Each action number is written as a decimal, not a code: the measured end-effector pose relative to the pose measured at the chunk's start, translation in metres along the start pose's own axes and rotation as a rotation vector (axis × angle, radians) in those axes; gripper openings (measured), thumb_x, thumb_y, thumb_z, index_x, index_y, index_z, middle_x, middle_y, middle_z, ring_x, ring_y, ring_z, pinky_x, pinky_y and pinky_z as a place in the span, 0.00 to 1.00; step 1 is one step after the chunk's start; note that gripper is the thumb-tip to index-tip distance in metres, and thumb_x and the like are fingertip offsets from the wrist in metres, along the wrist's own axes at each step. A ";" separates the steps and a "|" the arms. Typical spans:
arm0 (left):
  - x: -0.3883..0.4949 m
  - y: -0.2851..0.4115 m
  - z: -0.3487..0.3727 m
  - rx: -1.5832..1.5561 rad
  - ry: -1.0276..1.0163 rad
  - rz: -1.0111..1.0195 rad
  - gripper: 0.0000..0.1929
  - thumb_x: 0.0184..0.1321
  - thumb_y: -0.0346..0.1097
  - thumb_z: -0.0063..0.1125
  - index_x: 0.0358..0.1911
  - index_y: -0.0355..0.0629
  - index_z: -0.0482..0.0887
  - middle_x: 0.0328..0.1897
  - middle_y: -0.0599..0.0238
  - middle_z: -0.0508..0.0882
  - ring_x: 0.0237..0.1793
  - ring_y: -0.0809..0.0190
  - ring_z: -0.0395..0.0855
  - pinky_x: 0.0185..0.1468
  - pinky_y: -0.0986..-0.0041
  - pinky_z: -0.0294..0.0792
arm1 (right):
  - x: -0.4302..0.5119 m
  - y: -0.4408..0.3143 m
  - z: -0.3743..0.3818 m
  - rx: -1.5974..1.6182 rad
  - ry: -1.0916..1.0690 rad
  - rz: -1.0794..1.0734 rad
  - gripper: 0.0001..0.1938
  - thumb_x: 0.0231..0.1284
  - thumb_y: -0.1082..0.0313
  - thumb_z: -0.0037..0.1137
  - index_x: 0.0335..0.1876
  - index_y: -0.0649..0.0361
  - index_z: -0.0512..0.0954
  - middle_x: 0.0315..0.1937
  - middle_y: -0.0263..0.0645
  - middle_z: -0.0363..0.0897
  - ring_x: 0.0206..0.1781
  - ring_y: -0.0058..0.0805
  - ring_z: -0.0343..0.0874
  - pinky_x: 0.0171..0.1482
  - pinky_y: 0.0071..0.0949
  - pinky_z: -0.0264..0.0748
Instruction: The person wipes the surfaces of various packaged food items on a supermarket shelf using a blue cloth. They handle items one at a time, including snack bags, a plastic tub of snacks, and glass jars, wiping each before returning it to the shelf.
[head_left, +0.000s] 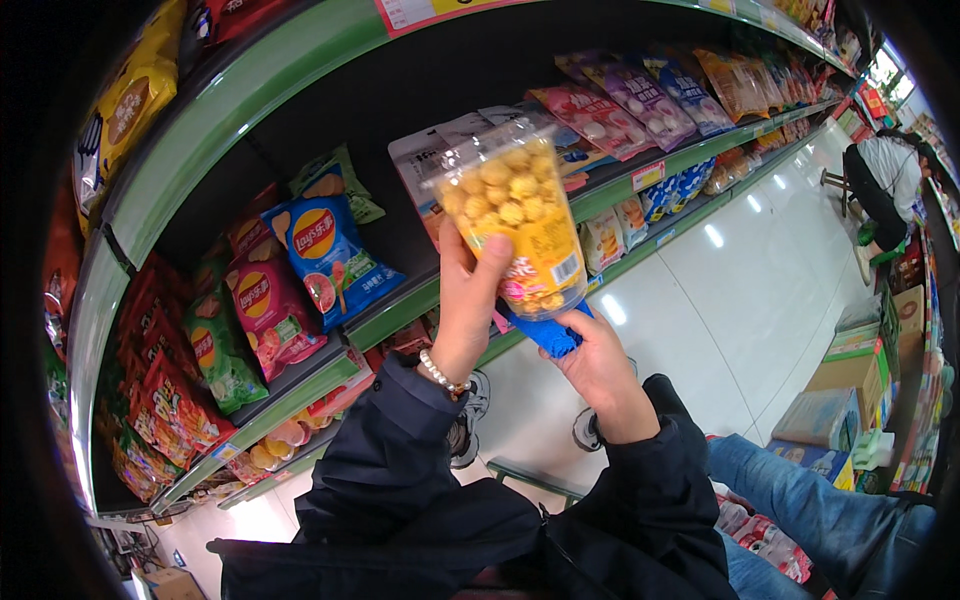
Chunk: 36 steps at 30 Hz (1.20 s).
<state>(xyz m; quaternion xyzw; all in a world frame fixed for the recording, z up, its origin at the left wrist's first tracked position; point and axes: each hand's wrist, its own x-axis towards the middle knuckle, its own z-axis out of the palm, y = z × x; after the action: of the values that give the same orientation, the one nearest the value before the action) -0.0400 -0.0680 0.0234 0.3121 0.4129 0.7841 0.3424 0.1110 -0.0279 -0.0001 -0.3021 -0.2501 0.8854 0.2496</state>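
My left hand (469, 289) grips a clear plastic tub of popcorn (517, 217) by its side, the thumb across its yellow label. The tub is tilted, with its clear lid toward the shelf. In my right hand (600, 364) is a bunched blue cloth (551, 334), close against the tub's base; whether it touches is hard to tell. Beyond the tub, flat snack packets (420, 161) lie on the shelf. Left of my hands stand a blue Lay's chip bag (330, 255) and a pink Lay's chip bag (270, 315).
A green-edged shelf (405, 307) runs across in front of me. Puffed-snack bags (637, 97) line its right part. Another person's jeans-clad leg (817, 480) is close on my right. Cardboard boxes (847, 375) stand along the opposite shelf, and a second person (885, 187) bends farther down the aisle.
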 end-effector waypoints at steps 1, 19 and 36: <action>-0.001 0.002 0.003 0.088 0.003 0.048 0.34 0.62 0.44 0.64 0.64 0.37 0.59 0.61 0.56 0.73 0.60 0.61 0.74 0.64 0.70 0.66 | -0.001 -0.001 0.001 -0.012 0.013 -0.024 0.21 0.60 0.72 0.54 0.60 0.61 0.70 0.51 0.36 0.77 0.49 0.26 0.78 0.50 0.27 0.74; 0.033 0.020 -0.058 0.471 0.300 0.356 0.44 0.45 0.33 0.77 0.63 0.35 0.57 0.61 0.53 0.70 0.60 0.58 0.73 0.64 0.68 0.65 | -0.003 -0.020 -0.004 0.192 0.179 -0.066 0.08 0.58 0.73 0.55 0.41 0.58 0.71 0.35 0.31 0.75 0.34 0.23 0.73 0.34 0.26 0.69; 0.046 0.037 -0.105 0.625 0.335 0.313 0.40 0.47 0.33 0.76 0.61 0.33 0.61 0.57 0.52 0.75 0.56 0.58 0.76 0.60 0.70 0.69 | 0.006 -0.015 -0.025 0.211 0.116 -0.032 0.12 0.57 0.71 0.58 0.47 0.56 0.73 0.42 0.31 0.78 0.42 0.24 0.77 0.42 0.28 0.71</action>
<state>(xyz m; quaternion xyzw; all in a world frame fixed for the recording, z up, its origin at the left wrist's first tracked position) -0.1577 -0.0929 0.0160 0.3281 0.6295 0.7035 0.0350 0.1275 -0.0055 -0.0111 -0.3206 -0.1455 0.8838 0.3082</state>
